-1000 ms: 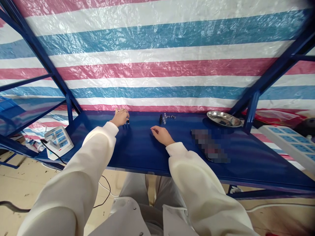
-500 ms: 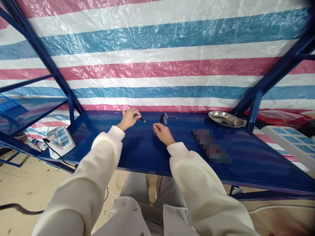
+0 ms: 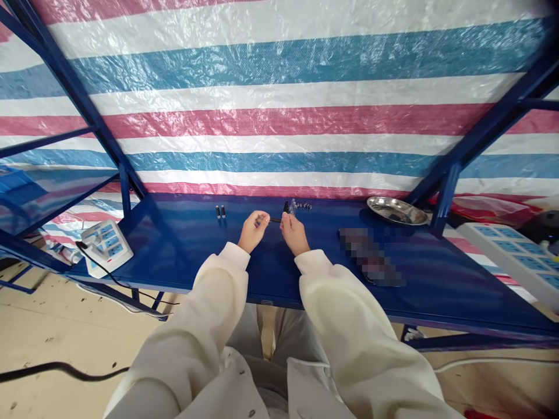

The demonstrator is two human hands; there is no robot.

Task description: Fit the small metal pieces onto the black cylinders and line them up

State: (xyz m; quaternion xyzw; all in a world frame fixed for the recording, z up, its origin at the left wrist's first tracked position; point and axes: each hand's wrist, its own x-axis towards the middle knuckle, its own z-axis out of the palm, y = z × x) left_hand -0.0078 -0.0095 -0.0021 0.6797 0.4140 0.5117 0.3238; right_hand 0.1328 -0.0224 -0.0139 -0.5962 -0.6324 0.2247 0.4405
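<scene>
A thin black tube-like piece (image 3: 275,220) spans the gap between my hands above the blue table. My left hand (image 3: 253,231) pinches its left end between thumb and fingers. My right hand (image 3: 295,234) has its fingers closed around the other end, which they hide. Just behind the right fingers are small black pieces (image 3: 286,206), a clear plastic piece (image 3: 292,206) and several shiny small metal parts (image 3: 304,206). To the left, two short black pieces with pale ends (image 3: 220,212) stand or lie side by side on the table; I cannot tell which.
An oval metal dish (image 3: 397,220) sits at the back right of the blue table (image 3: 174,244). A blurred-out dark flat object (image 3: 371,256) lies in front of it. White power strips (image 3: 107,247) flank both sides, and blue frame posts (image 3: 445,201) rise at the table's ends.
My left hand has come right and nearer with the black piece, away from the two short pieces it was covering. My right hand has moved slightly, and its fingers now hold the piece's other end.
</scene>
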